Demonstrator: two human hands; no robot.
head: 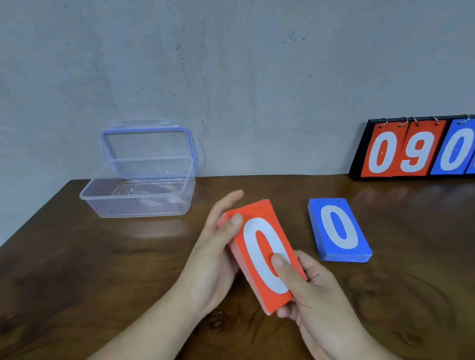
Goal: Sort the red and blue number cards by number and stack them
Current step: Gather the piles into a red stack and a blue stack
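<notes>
Left hand (pixel 213 260) and right hand (pixel 315 300) clamp my thick red stack of number cards (pixel 257 251); probably light and stiff, so I'd squeeze its long edges.

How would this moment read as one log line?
left hand: grips red card stack, 0 on top | right hand: grips same stack | blue card stack: on table, 0 on top

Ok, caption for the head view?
Left hand and right hand hold the red card stack; blue card stack lies alongside.
</notes>
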